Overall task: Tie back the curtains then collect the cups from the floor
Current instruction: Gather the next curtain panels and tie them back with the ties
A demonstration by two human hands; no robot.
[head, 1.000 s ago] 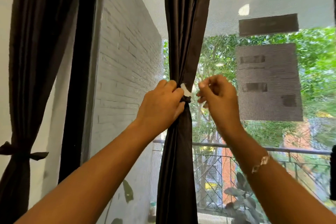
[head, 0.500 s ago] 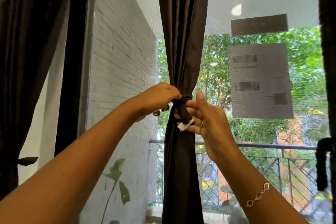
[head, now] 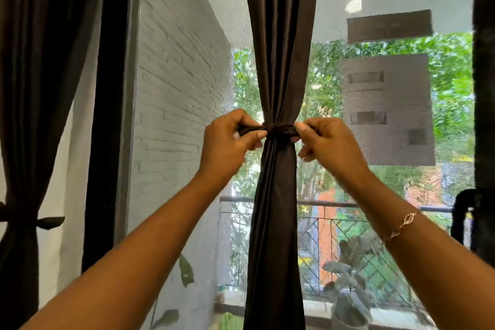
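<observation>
A dark brown curtain (head: pixel 278 35) hangs in the middle of the window, gathered at hand height by a dark tie-back strip (head: pixel 278 128) wrapped around it. My left hand (head: pixel 227 142) grips the strip's left end. My right hand (head: pixel 332 144) pinches its right end. Both ends are stretched out sideways from the knot. A second dark curtain (head: pixel 32 88) at the far left is bound with its own tie (head: pixel 45 221). No cups or floor are in view.
A black window frame post (head: pixel 109 115) stands between the two curtains. The mesh screen (head: pixel 388 104) carries dark square patches. Another dark curtain edge (head: pixel 484 88) runs down the far right. Outside are a white brick wall, a railing and potted plants.
Both hands moved apart from the front of the knot to either side, drawing the tie's ends taut. The white tag seen earlier is no longer visible. The view shifted slightly.
</observation>
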